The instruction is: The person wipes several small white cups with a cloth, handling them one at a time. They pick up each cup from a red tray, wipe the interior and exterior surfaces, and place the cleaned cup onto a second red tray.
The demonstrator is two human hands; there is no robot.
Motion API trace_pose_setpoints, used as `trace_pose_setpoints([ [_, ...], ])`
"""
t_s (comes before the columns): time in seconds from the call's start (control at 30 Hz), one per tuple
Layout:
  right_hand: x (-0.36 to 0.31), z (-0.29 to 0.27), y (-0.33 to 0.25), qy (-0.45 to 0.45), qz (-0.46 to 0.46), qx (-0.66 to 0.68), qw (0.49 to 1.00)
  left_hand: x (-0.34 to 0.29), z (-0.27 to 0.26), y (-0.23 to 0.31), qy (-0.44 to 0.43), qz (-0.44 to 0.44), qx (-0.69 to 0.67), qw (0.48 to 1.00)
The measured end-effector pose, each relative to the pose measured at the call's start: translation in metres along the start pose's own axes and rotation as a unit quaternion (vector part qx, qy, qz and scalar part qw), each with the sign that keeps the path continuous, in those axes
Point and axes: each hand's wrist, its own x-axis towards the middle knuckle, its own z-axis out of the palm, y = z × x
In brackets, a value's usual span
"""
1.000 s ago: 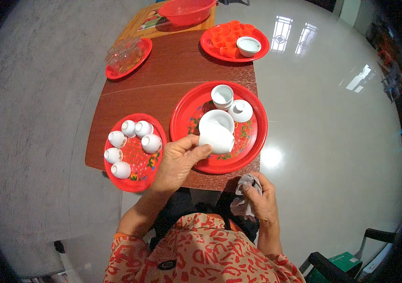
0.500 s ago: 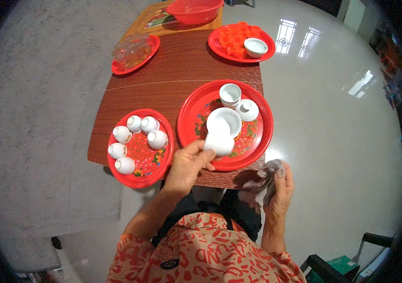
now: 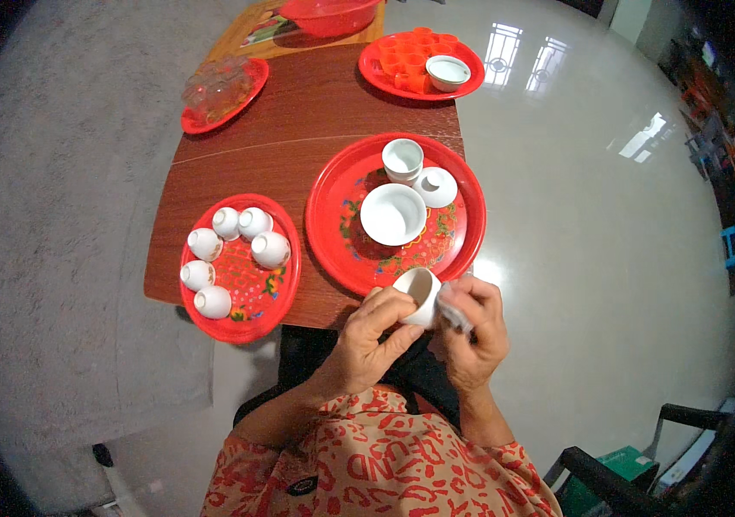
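Note:
My left hand (image 3: pixel 373 338) grips a small white cup (image 3: pixel 420 297) by its side, tilted, just off the near edge of the large round red tray (image 3: pixel 322 250). A crumpled grey cloth (image 3: pixel 453 312) is bunched in my right hand (image 3: pixel 478 332) and pressed against the cup's outside. On that tray stand a white bowl (image 3: pixel 393 215), a white lid (image 3: pixel 436 187) with a knob, and a stack of white cups (image 3: pixel 403 159). To the left, a smaller red tray (image 3: pixel 247 280) carries several white cups (image 3: pixel 271 249) turned upside down.
At the far right of the brown table (image 3: pixel 315 99), a red plate (image 3: pixel 370 73) bears several orange cups (image 3: pixel 403 59) and a white bowl (image 3: pixel 448 73). Another red plate (image 3: pixel 255 86) with clear glassware (image 3: pixel 216 86) sits far left. A red basin (image 3: pixel 333 17) lies beyond. A dark-armed chair (image 3: pixel 596 478) stands lower right.
My left hand has drawn the white cup nearer to me, away from the bowl. My right hand has moved left and up, bringing the cloth onto the cup. The whole view has shifted slightly.

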Motion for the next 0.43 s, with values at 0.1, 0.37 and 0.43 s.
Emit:
trace_pose_setpoints([
  [0.1, 0.007, -0.002, -0.002, 0.024, 0.135, 0.106, 0.985, -0.001, 0.002, 0.005, -0.023, 0.036, 0.082, 0.996],
  [0.37, 0.004, -0.001, 0.002, 0.024, 0.152, 0.148, 0.977, -0.001, 0.011, -0.007, 0.006, 0.039, 0.029, 0.999],
  [0.43, 0.003, 0.000, 0.001, 0.011, 0.166, 0.161, 0.973, 0.001, 0.006, -0.009, -0.018, 0.055, 0.026, 0.998],
])
